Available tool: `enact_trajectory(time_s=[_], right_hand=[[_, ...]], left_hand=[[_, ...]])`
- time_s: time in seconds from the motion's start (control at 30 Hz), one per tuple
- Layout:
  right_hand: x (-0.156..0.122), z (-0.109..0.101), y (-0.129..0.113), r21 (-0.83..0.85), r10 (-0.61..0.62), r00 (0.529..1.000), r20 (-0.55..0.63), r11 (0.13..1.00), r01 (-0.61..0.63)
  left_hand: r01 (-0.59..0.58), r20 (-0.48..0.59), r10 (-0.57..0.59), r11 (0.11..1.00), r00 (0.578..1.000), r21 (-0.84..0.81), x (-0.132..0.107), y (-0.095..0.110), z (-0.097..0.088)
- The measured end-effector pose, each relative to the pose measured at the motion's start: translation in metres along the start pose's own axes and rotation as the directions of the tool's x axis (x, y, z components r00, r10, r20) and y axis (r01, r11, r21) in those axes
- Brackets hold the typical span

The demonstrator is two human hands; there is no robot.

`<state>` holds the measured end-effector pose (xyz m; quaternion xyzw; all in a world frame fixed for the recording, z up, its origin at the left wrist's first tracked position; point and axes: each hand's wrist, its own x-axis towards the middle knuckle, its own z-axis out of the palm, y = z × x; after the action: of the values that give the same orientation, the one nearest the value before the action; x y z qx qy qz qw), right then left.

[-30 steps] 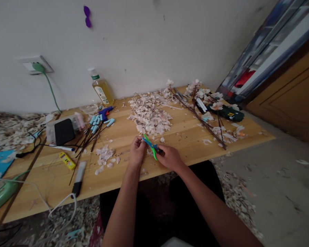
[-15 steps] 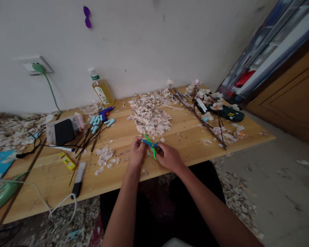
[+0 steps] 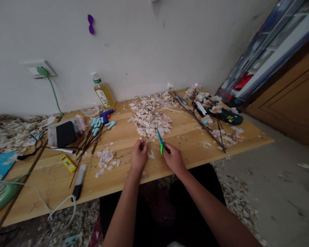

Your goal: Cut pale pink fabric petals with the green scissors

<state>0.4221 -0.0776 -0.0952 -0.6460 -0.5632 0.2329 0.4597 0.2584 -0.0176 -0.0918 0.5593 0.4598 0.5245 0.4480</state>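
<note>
My right hand (image 3: 173, 159) grips small blue-and-green scissors (image 3: 160, 142), their closed blades pointing up and away from me. My left hand (image 3: 139, 155) is beside it, fingers pinched on a small pale piece I cannot make out. A white petal scrap (image 3: 151, 155) lies on the wooden table (image 3: 134, 178) between the two hands. Just beyond them sits a large pile of pale petals (image 3: 149, 118).
Branches with pink blossoms (image 3: 208, 113) lie at the right by a dark green tool (image 3: 225, 116). To the left are a blue glue gun (image 3: 106, 114), blue-tipped stems (image 3: 94, 132), a black box (image 3: 65, 133), a utility knife (image 3: 78, 181) and a yellow-liquid bottle (image 3: 103, 92).
The scissors swung from lying across towards my left hand to pointing upward, and my hands drew apart. A petal scrap now lies between them. The camera shifted slightly.
</note>
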Motion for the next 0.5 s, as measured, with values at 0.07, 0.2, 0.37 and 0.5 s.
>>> enact_trajectory(time_s=[0.07,0.2,0.37,0.5], right_hand=[[-0.001,0.001,0.004,0.016,-0.015,1.000,-0.025,1.000,0.015],[-0.001,0.005,0.012,0.030,-0.021,1.000,-0.016,0.999,0.022],[-0.001,0.008,0.013,-0.009,0.015,1.000,0.010,1.000,-0.015],[-0.003,0.009,0.011,-0.064,0.003,1.000,0.027,0.998,-0.001]], left_hand=[[-0.110,0.015,0.110,0.968,0.994,0.226,-0.007,0.007,-0.007],[-0.214,0.066,0.205,0.884,0.977,0.415,-0.005,0.019,-0.033],[-0.054,-0.157,0.285,0.613,0.946,0.788,0.062,0.033,-0.109],[0.335,-0.455,0.323,0.363,0.830,0.869,0.117,0.049,-0.178]])
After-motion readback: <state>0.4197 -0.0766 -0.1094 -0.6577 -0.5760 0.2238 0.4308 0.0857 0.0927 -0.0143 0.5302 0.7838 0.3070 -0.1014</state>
